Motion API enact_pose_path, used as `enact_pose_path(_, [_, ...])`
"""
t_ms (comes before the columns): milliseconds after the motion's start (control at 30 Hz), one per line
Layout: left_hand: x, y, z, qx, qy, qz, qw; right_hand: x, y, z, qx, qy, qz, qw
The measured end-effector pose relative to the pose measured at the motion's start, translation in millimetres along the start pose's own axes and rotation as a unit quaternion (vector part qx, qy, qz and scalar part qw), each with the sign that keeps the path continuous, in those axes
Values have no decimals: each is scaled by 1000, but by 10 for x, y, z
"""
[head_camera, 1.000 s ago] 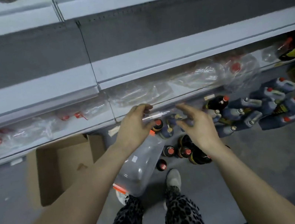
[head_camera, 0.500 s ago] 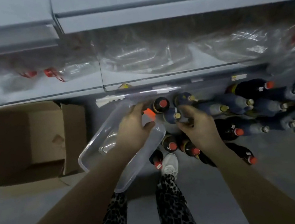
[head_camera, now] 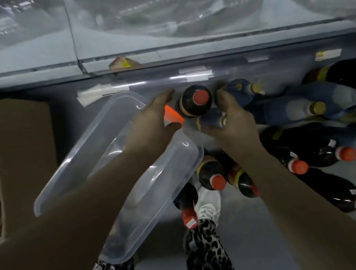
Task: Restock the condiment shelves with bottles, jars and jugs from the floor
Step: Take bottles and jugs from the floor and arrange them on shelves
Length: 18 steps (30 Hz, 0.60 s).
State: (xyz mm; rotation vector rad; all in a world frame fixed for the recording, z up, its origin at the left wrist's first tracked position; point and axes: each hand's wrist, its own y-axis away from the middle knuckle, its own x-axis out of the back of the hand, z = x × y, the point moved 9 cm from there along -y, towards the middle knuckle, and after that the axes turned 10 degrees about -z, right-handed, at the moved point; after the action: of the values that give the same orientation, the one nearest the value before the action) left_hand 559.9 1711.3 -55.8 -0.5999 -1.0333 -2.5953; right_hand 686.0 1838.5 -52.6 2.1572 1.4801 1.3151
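Dark bottles with red caps and blue bottles with yellow caps lie and stand in a heap on the floor (head_camera: 331,238) in front of the bottom shelf (head_camera: 181,50). My left hand (head_camera: 154,124) grips the rim of a clear plastic tub (head_camera: 158,190) with an orange label, held tilted above the floor. My right hand (head_camera: 229,124) curls round a small blue bottle (head_camera: 210,118) at the heap's left end. A dark bottle with a red cap (head_camera: 195,102) stands upright between my two hands.
An open cardboard box (head_camera: 17,150) sits on the floor at the left. Crumpled clear plastic wrap (head_camera: 174,5) covers the bottom shelf. More bottles (head_camera: 316,151) spread to the right. My white shoe (head_camera: 207,203) is among the nearest bottles.
My head and both hands have dropped from shelf height down to the floor heap. The right hand has closed round the small blue bottle. The left hand still carries the tub.
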Motion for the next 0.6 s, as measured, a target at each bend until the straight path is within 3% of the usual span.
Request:
enact_pose_path(333, [-350,-787,-102,-74,-101,-36,992,-313,-684,186,43,24,-18,999])
enact_pose_path(600, [-431,-915,-174,-79,-101,-44,991,-363,-846,243,60,31,-1,998])
